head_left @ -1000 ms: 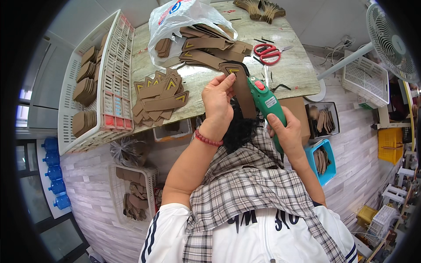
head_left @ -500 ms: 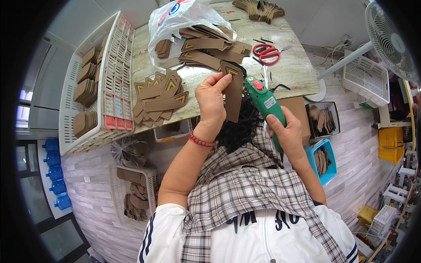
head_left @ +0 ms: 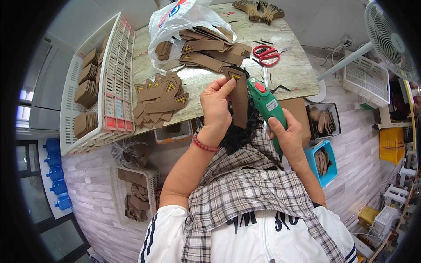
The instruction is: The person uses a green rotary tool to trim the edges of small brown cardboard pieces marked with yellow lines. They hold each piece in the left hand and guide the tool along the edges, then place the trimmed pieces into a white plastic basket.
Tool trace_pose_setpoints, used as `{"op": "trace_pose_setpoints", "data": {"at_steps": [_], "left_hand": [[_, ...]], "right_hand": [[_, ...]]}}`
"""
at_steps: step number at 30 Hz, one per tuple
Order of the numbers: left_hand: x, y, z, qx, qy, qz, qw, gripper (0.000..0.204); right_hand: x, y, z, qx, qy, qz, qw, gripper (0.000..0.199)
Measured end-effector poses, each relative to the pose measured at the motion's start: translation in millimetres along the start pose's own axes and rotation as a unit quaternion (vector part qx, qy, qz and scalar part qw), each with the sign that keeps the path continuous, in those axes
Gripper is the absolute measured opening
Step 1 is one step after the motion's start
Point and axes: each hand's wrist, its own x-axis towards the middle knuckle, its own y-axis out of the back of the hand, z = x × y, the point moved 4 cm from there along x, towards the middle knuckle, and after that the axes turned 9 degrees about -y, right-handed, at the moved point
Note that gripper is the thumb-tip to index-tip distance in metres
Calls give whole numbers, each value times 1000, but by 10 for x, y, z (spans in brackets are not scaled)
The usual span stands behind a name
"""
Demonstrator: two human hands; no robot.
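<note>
My left hand (head_left: pixel 215 107) pinches a long brown fabric-like strip (head_left: pixel 239 105) by its upper part, beside a yellow chevron mark. The strip hangs down past the table's front edge. My right hand (head_left: pixel 287 136) is wrapped round a green handheld electric cutter (head_left: pixel 265 101) with a red switch. Its front end points up and left, close to the strip's right edge; whether the two touch I cannot tell. Dark scraps (head_left: pixel 239 136) gather below the strip, over my lap. To the left on the table lies a fanned pile of similar chevron strips (head_left: pixel 160 98).
More strips (head_left: pixel 206 46) spill from a white plastic bag (head_left: pixel 175 19). Red-handled scissors (head_left: pixel 267 55) lie on the table (head_left: pixel 289 35). A white crate (head_left: pixel 116 74) stands at the left, a fan (head_left: pixel 386 33) at the right. A blue bin (head_left: pixel 333 173) sits on the floor.
My left hand and the strip have shifted slightly right and down. The green cutter has moved a little, staying beside the strip's right edge.
</note>
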Motion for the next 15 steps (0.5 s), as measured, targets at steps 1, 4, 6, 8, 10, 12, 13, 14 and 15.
{"op": "trace_pose_setpoints", "data": {"at_steps": [1,4,6,8,10,12,13,14,15], "left_hand": [[-9,-5,16,3,-3,-1,1000,9],[-12,-8,81,20,-22,-4,1000,11],[28,13,122,43,-49,-6,998,13],[54,18,163,72,-78,-18,994,13],[73,20,205,102,-102,-29,989,14],[83,9,254,130,-122,-41,983,15],[85,5,272,145,-125,-44,980,15],[86,1,290,159,-128,-47,978,16],[89,1,307,174,-131,-51,975,16]], "right_hand": [[0,5,-5,-1,-1,-1,1000,35],[-1,14,-1,-5,1,-1,1000,35],[-4,21,7,-9,4,0,1000,35],[-9,30,13,-14,8,3,1000,35],[-11,28,3,-15,5,0,1000,36],[-14,29,0,-20,7,-1,1000,36],[-17,34,2,-24,9,0,1000,36],[-20,38,4,-28,12,0,1000,37],[-21,37,3,-32,12,-1,999,37]]}}
